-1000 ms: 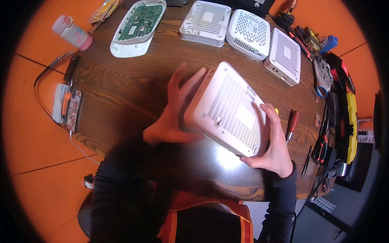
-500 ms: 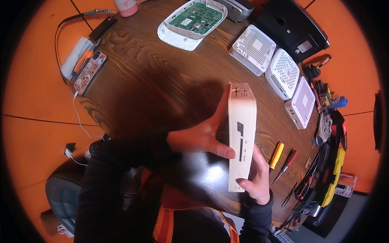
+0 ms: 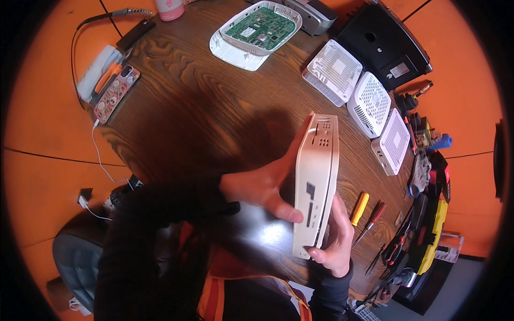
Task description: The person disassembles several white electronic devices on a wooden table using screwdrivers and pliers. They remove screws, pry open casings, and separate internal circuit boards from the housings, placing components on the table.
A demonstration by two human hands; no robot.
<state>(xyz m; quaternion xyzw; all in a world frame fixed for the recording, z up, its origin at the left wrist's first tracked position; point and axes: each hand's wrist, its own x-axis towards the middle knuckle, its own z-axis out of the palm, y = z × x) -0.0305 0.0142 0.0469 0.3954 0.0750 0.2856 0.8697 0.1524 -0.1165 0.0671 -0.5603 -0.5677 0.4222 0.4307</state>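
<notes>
A cream plastic box-shaped electronic device (image 3: 316, 171) stands on edge in the air between my hands. Its narrow side, with a slot and small ports, faces up, and a dark seam runs along its right edge. My left hand (image 3: 266, 187) grips it from the left, thumb on the near part of the side and fingers partly hidden behind. My right hand (image 3: 336, 239) holds the lower right end, thumb across the corner. Just right of that hand lie a yellow-handled screwdriver (image 3: 360, 207) and a red-handled screwdriver (image 3: 378, 215).
White vented boxes (image 3: 372, 104) line the right of the wooden table (image 3: 198, 85), beside a black device (image 3: 383, 45). An opened casing with a green circuit board (image 3: 265, 27) lies at the back. A phone (image 3: 116, 95) charges at left. Pliers (image 3: 396, 249) and cables crowd the right edge.
Both hands have tilted the device slightly, its lower end shifting left. More of its ported end and right-hand seam shows. The grip looks the same.
</notes>
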